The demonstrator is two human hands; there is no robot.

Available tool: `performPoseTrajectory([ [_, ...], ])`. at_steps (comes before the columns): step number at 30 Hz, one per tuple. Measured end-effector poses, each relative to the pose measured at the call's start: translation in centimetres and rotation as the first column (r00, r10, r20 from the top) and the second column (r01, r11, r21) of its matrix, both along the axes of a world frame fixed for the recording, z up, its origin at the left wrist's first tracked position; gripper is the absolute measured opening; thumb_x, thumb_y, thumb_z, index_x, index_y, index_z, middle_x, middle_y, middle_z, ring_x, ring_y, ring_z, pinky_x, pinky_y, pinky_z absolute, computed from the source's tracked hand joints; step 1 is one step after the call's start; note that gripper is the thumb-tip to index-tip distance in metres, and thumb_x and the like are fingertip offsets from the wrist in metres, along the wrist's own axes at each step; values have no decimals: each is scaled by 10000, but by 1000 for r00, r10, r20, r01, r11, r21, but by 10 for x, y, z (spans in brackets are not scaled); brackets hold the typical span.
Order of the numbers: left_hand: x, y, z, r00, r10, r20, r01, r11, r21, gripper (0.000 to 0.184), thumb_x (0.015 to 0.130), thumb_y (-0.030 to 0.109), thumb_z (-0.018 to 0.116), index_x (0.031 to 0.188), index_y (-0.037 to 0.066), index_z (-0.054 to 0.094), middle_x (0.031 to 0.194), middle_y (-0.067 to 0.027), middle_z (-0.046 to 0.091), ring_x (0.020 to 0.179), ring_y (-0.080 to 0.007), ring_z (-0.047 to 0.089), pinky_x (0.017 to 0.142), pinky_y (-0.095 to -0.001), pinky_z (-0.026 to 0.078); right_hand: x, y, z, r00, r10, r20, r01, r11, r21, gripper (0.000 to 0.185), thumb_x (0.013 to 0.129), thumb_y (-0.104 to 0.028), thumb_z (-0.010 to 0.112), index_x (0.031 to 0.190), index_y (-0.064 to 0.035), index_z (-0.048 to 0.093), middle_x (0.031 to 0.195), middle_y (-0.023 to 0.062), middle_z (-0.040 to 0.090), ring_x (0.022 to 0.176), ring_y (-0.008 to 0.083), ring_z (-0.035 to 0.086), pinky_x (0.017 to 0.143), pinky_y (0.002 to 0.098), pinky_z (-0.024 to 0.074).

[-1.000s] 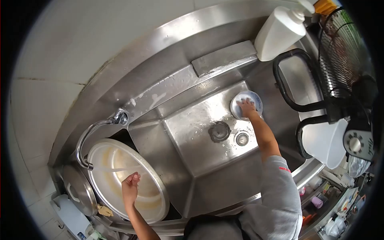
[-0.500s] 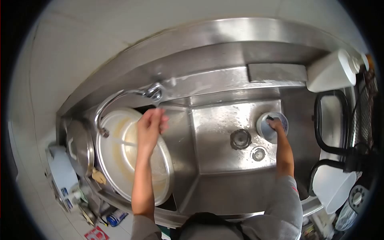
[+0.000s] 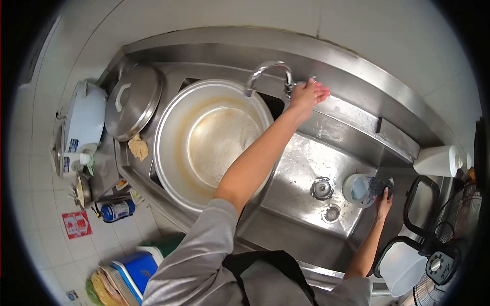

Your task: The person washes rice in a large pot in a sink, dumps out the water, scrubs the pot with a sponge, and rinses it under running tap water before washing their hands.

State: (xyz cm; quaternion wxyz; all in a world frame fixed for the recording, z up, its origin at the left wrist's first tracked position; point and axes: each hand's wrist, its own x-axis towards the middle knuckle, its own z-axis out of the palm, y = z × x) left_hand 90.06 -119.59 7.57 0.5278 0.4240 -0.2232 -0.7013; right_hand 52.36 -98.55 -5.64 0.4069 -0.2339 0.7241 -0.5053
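My left hand [image 3: 308, 98] is at the base of the curved chrome tap [image 3: 270, 65], its fingers stretched out beside the handle. No water stream shows below the spout, which hangs over the rim of a large round metal pot [image 3: 176, 109] with a brownish ring inside. Over in the sink basin [image 3: 301, 173], my right hand [image 3: 384, 203] is closed on a dark scrubber [image 3: 378, 186]. That scrubber overlaps the right side of a small white bowl [image 3: 358, 189], which stands near the drain [image 3: 322, 188] and has something pale in it.
A metal lid [image 3: 133, 102] leans left of the pot, near a yellowish cloth [image 3: 138, 147]. On the right are a white pump bottle [image 3: 436, 161], a black-handled fryer basket [image 3: 422, 204] and a white container [image 3: 403, 268]. A blue fire extinguisher [image 3: 116, 210] is at lower left.
The view has swung left. My left hand has moved from above the pot to the tap, and the water stream no longer shows. My right hand has shifted from inside the bowl to its right side.
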Motion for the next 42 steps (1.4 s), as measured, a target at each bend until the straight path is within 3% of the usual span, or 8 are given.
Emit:
performPoseTrajectory([
  [9, 121, 106, 41, 503, -417, 757, 791, 575, -209, 294, 853, 196, 444, 1087, 26, 496, 936, -74, 567, 800, -116, 543, 702, -254, 452, 226, -14, 159, 689, 563, 457, -584, 804, -111, 433, 719, -75, 572, 1112, 2, 406, 947, 83, 538, 840, 148, 534, 727, 272, 447],
  [11, 193, 142, 48, 654, -420, 629, 639, 752, -163, 276, 848, 179, 454, 1072, 29, 511, 907, -71, 582, 800, -116, 552, 705, -242, 442, 308, -22, 186, 441, 737, 512, -762, 609, -221, 395, 745, -100, 549, 1104, 4, 421, 975, 83, 533, 885, 144, 507, 772, 272, 416],
  [15, 356, 153, 21, 341, 49, 939, 273, 950, -148, 290, 828, 136, 451, 1093, 23, 481, 1003, -126, 554, 879, -208, 553, 757, -296, 435, 460, -48, 139, 274, 904, -328, -946, 315, 78, 333, 760, -116, 484, 1037, 46, 397, 954, 249, 518, 866, 387, 506, 734, 365, 406],
  [18, 444, 136, -23, -160, 342, 926, 292, 912, -287, 347, 815, 131, 450, 1151, 48, 426, 1147, -144, 458, 978, -269, 496, 812, -334, 400, 516, -73, 18, 389, 752, -532, -744, 597, 300, 392, 775, -149, 460, 1135, -18, 372, 1081, 239, 462, 962, 379, 467, 811, 418, 378],
  [21, 473, 128, -47, -130, 296, 946, 345, 908, -237, 430, 799, 143, 468, 1200, 36, 356, 1255, -140, 340, 1109, -273, 380, 899, -364, 315, 531, -67, -41, 98, 658, -746, -605, 635, 481, 488, 822, -211, 407, 1256, -37, 268, 1342, 122, 175, 1213, 301, 204, 946, 488, 208],
  [28, 487, 123, -49, -59, 320, 946, 402, 875, -271, 461, 803, 153, 459, 1225, 36, 313, 1256, -123, 342, 1152, -257, 332, 940, -378, 250, 696, -95, -64, -219, 291, -931, -783, 517, 346, 364, 746, -95, 399, 1103, -84, 472, 1187, 114, 410, 1074, 260, 386, 827, 438, 333],
  [36, 485, 118, -44, -84, 276, 957, 371, 901, -227, 451, 812, 170, 453, 1227, 56, 316, 1273, -81, 328, 1168, -210, 319, 967, -391, 205, 648, -131, -53, 10, 361, -933, -546, 783, 297, 297, 747, -102, 449, 1030, -14, 475, 1088, 159, 456, 972, 287, 435, 783, 428, 345],
  [42, 486, 125, -47, -121, 280, 952, 368, 904, -219, 457, 807, 171, 464, 1226, 61, 318, 1271, -74, 330, 1166, -200, 321, 983, -399, 172, 658, -122, -68, -177, 371, -912, -788, 501, 357, 380, 788, -138, 387, 1134, 20, 391, 1198, 219, 357, 1118, 367, 323, 935, 501, 209],
])
